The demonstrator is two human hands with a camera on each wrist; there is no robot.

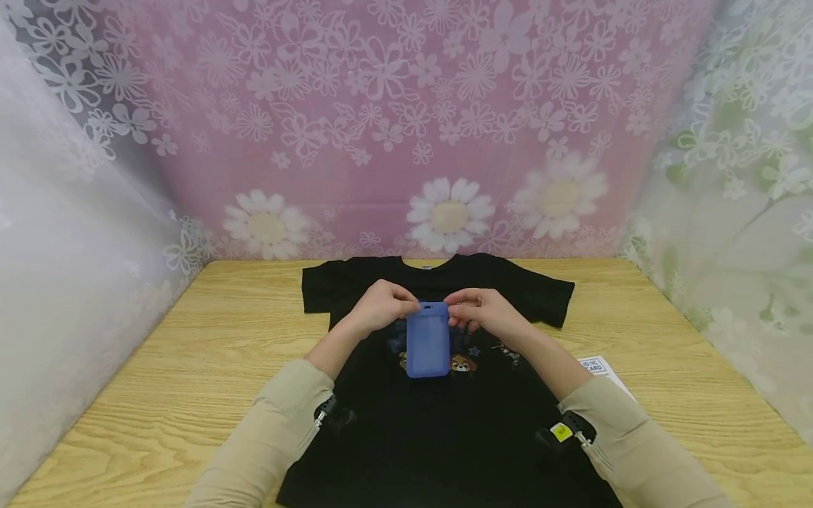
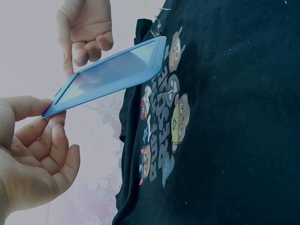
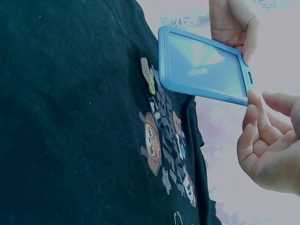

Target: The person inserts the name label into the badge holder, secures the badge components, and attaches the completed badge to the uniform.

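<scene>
While the left hand (image 1: 384, 306) pinches the far-left corner of the blue card holder (image 1: 428, 346), the right hand (image 1: 488, 310) touches its far-right corner, whether gripping I cannot tell; above the black shirt (image 1: 451, 437), the holder's long axis runs nearward, neither hand clearly nearer.

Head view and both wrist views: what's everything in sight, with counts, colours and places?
wooden table: one, yellow-brown, underneath
T-shirt: one, black with cartoon print, spread on the table
ID card holder: one, blue, above the T-shirt
metal piece: count unclear, silver, on the T-shirt's print
"ID/IC CARD" sheet: one, white, table's right side
floral cloth: pink behind, whitish both sides
wrist straps: two, black, at the cuffs
sleeves: two, beige, on both arms
left hand: one, bare, pinching holder's upper left corner
right hand: one, bare, at upper right corner
</scene>
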